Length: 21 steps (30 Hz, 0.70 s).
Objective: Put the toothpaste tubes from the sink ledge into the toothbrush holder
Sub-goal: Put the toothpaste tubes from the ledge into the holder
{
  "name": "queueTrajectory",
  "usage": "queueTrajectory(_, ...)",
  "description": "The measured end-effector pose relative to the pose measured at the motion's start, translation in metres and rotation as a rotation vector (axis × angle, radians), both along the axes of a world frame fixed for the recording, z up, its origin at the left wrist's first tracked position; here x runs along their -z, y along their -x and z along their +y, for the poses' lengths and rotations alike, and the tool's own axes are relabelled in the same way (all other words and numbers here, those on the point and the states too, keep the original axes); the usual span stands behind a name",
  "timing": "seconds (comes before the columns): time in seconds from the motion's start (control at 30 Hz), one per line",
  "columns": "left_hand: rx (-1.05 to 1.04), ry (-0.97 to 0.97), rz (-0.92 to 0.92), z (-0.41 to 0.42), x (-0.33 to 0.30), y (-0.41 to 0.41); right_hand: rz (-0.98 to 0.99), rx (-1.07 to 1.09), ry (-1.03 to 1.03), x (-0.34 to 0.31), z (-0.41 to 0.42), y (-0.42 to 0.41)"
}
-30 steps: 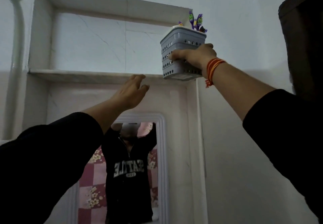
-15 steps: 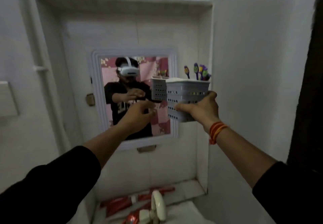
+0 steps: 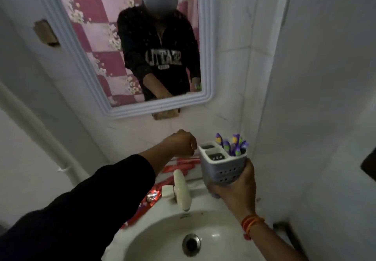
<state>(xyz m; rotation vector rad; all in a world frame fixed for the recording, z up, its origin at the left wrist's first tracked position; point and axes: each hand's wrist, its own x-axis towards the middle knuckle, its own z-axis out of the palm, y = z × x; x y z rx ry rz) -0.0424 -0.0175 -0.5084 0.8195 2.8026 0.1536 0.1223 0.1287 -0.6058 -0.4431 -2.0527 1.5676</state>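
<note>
**Holder lowered beside the ledge, tubes not yet picked up**

At 9 o'clock of the frame's centre only wall and a white pipe [image 3: 40, 130] show. Nearer the middle, the left hand [image 3: 179, 143] hovers loosely curled above the sink ledge [image 3: 195, 176], its fingers drawn together on nothing. Below it, around 7 o'clock of that hand, the red toothpaste tubes [image 3: 181, 166] lie flat behind the tap [image 3: 181, 187]. At 3 o'clock of the left hand, the right hand [image 3: 234, 187] is clamped round the base of the grey toothbrush holder [image 3: 223, 165], which tilts slightly; toothbrushes [image 3: 232, 144] fill its far compartment. Two near compartments look empty. To do this well, keep the holder level and near, pinch one tube by its end, and feed it upright into an empty slot.
</note>
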Motion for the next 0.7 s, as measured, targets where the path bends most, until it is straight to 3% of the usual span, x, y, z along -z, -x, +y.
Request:
queueTrajectory(0.1, 0.01, 0.165, -0.047, 0.015, 0.044, 0.026, -0.051, -0.02, 0.077, 0.043, -0.002, 0.004)
queueTrajectory(0.33, 0.125, 0.298, -0.035, 0.033, 0.108, 0.068, -0.097, -0.055, 0.146, 0.098, -0.008, 0.013)
queueTrajectory(0.6, 0.327, 0.43, 0.034, 0.055, 0.134, 0.093, -0.135, -0.09, 0.182, 0.12, -0.011, 0.016)
queueTrajectory(0.7, 0.367, 0.457, 0.044, 0.062, 0.132, 0.097, -0.124, -0.115, 0.109, 0.122, -0.011, 0.015)
